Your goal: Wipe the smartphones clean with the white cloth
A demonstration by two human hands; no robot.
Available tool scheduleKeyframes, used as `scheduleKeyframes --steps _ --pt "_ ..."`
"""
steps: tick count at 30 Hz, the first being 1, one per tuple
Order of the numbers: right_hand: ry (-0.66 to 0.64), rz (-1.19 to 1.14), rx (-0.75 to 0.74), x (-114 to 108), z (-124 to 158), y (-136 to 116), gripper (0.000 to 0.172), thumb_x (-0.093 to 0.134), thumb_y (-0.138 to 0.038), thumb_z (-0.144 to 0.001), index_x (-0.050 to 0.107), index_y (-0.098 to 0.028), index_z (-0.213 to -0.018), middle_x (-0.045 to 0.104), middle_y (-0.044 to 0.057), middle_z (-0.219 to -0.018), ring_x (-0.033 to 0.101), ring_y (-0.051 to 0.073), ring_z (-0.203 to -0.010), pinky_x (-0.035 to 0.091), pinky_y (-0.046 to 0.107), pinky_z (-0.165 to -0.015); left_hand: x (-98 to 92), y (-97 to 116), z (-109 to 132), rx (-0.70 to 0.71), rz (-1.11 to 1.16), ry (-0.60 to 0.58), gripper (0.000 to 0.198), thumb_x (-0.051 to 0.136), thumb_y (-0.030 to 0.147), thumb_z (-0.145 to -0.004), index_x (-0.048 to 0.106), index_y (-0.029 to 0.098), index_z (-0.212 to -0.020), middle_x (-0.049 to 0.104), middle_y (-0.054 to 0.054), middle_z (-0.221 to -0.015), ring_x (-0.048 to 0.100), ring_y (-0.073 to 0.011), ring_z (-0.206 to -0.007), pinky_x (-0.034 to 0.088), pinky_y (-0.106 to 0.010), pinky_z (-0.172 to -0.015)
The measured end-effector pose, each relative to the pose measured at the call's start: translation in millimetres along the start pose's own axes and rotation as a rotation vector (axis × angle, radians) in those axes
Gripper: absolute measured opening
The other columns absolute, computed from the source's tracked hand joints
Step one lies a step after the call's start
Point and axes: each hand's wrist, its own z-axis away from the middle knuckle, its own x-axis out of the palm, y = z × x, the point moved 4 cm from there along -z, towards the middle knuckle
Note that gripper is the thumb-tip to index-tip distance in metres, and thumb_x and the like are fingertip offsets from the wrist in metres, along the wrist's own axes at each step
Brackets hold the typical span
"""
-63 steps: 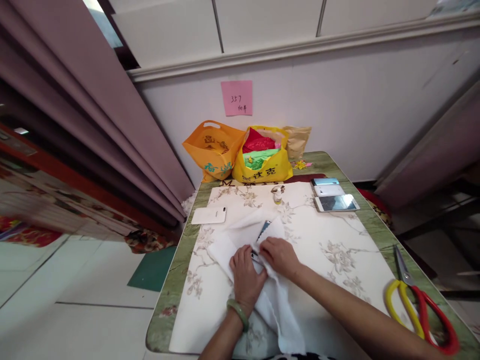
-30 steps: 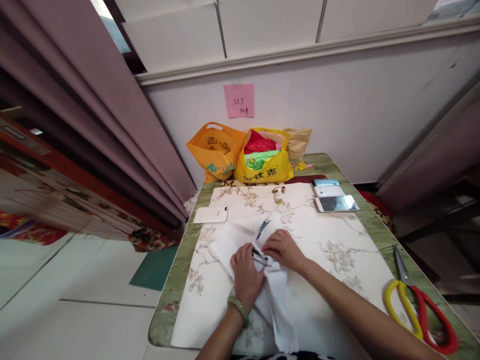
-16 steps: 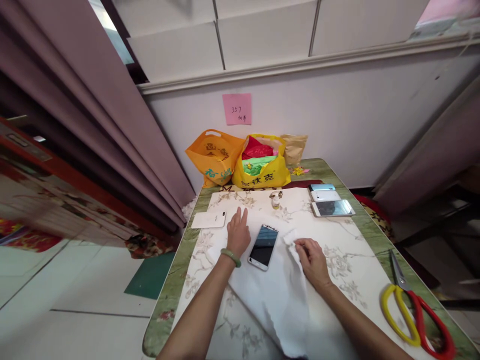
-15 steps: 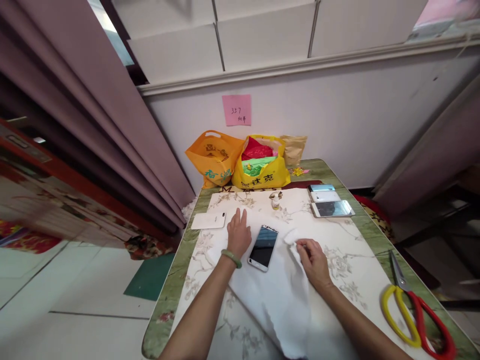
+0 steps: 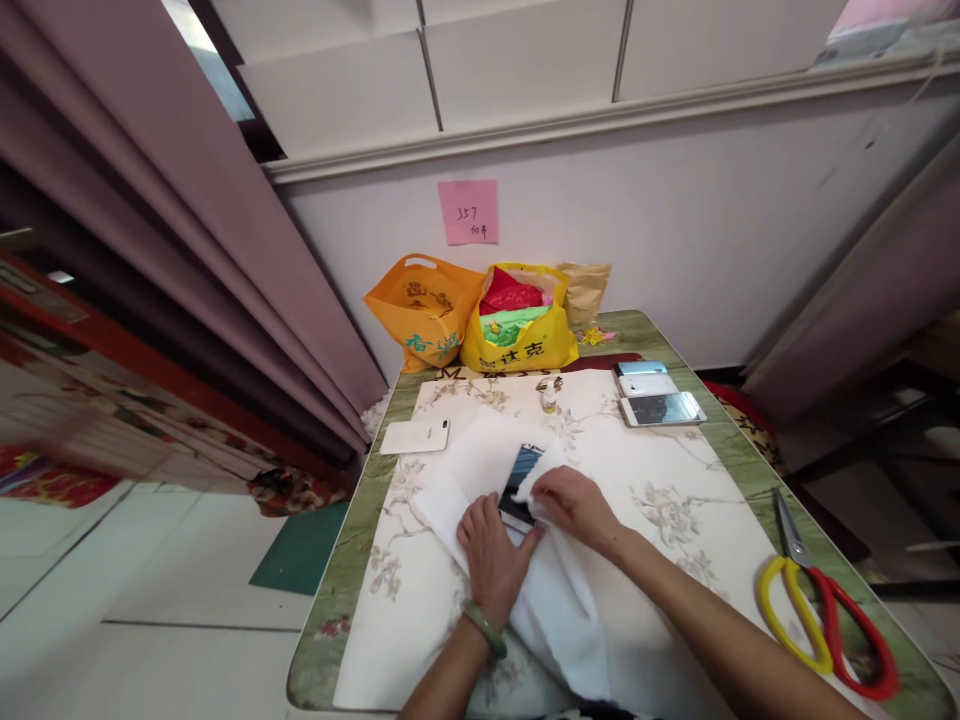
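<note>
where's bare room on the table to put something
Widest: the floral mat between the right hand, the three phones and the scissors. Smaller: its near-left part, between the left hand and the table's left edge. Crowded: most of the far edge, with bags, and the middle, where hands, cloth and another phone meet.

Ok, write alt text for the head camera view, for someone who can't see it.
The right hand holds a white cloth over part of a phone, the left hand at the phone's lower left. Scissors lie at right; a yellow bag stands behind.
</note>
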Motion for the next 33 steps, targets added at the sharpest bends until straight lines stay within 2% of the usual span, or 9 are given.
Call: scheduleKeyframes --steps 2,4,9,13,17,23,26,29,33 --pt "-0.186 0.104 -0.102 14.9 -4.0 -8.7 0.017 0.05 -0.028 -0.093 0.067 -0.025 -0.095 0.067 0.004 -0.09 0.059 0.019 -0.087 0.043 0.03 -0.08 2.1 -1.2 -0.8 0.0 0.012 0.004 0.06 0.065 0.051 -0.075 0.047 0.017 -0.122 0.05 -0.011 -0.121 0.043 -0.0299 -0.116 0.03 -0.046 -0.1" --pt "-0.221 0.173 -0.089 24.0 -6.8 -9.5 0.015 0.054 -0.028 -0.092 0.067 -0.024 -0.099 0.067 0.003 -0.09 0.059 0.018 -0.086 0.043 0.029 -0.079 3.4 -2.4 -1.3 0.001 0.023 -0.002 0.058 0.065 0.051 -0.075 0.048 0.017 -0.12 0.051 -0.01 -0.12 0.044 -0.03 -0.115 0.03 -0.046 -0.1" --pt "-0.197 0.309 -0.052 32.0 -17.6 -2.4 0.011 0.063 -0.035 -0.087 0.066 -0.026 -0.093 0.066 0.001 -0.087 0.059 0.018 -0.084 0.039 0.029 -0.076 3.6 -4.6 -1.4 0.016 0.032 0.002 0.056 0.063 0.051 -0.076 0.05 0.017 -0.119 0.052 -0.011 -0.119 0.044 -0.0296 -0.115 0.03 -0.046 -0.1" --pt "-0.059 0.515 0.12 18.4 -36.1 16.8 0.017 0.05 -0.027 -0.095 0.064 -0.021 -0.087 0.064 0.005 -0.086 0.058 0.018 -0.081 0.035 0.029 -0.073 2.9 -4.0 -1.2 0.032 0.017 0.011 0.059 0.065 0.048 -0.075 0.048 0.015 -0.121 0.051 -0.011 -0.12 0.043 -0.0295 -0.116 0.03 -0.046 -0.101" --pt "0.032 0.546 0.238 8.0 -39.4 25.3 0.018 0.046 -0.024 -0.097 0.063 -0.019 -0.091 0.063 0.007 -0.087 0.058 0.019 -0.082 0.035 0.029 -0.071 3.1 -3.2 -1.8 0.026 0.003 -0.001 0.056 0.067 0.043 -0.073 0.049 0.016 -0.12 0.051 -0.011 -0.122 0.043 -0.0293 -0.116 0.03 -0.046 -0.101" --pt "-0.106 0.285 -0.02 25.8 1.3 -4.3 0.018 0.05 -0.033 -0.095 0.065 -0.025 -0.096 0.064 0.003 -0.092 0.058 0.017 -0.086 0.04 0.027 -0.076 5.4 -4.0 -1.9 0.026 0.021 -0.005 0.057 0.064 0.047 -0.076 0.048 0.016 -0.121 0.051 -0.012 -0.122 0.043 -0.03 -0.117 0.029 -0.047 -0.101" --pt "-0.192 0.273 -0.111 28.6 3.1 -8.8 0.013 0.055 -0.031 -0.093 0.067 -0.026 -0.093 0.065 0.003 -0.091 0.058 0.017 -0.088 0.04 0.028 -0.078 6.7 -4.3 -2.2 0.018 0.028 -0.005 0.057 0.065 0.047 -0.075 0.048 0.018 -0.121 0.051 -0.011 -0.121 0.043 -0.0301 -0.117 0.029 -0.047 -0.101" --pt "-0.188 0.384 -0.022 20.7 -20.2 5.6 0.013 0.058 -0.035 -0.091 0.066 -0.025 -0.088 0.065 0.002 -0.087 0.059 0.017 -0.084 0.039 0.028 -0.075 7.1 -4.1 -2.4 0.017 0.024 -0.007 0.054 0.065 0.042 -0.075 0.048 0.018 -0.12 0.051 -0.011 -0.121 0.043 -0.03 -0.117 0.029 -0.047 -0.101" --pt "-0.026 0.508 0.219 8.2 -51.8 24.7 0.02 0.047 -0.028 -0.096 0.065 -0.019 -0.091 0.064 0.009 -0.089 0.058 0.02 -0.081 0.037 0.03 -0.071 6.5 -4.1 -2.1 0.026 0.013 -0.017 0.043 0.059 0.022 -0.077 0.048 0.018 -0.119 0.053 -0.011 -0.122 0.043 -0.0283 -0.118 0.028 -0.044 -0.102"
